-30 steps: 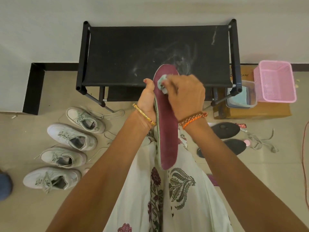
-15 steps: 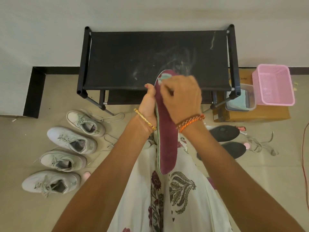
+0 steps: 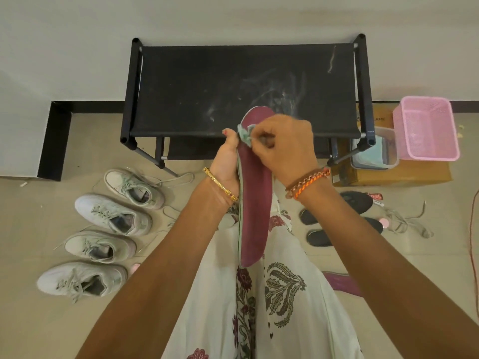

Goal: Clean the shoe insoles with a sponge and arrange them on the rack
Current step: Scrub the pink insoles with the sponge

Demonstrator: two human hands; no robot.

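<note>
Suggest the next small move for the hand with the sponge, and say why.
Probably draw the sponge down the maroon insole toward its heel: the right hand pinches it at the toe end, the left hand grips the insole's edge, and the length below looks unwiped.

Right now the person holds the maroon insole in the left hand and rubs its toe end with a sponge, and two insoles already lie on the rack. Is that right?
Not quite. The head view shows the rack bare of insoles; the left hand, maroon insole and sponge are as stated.
</note>
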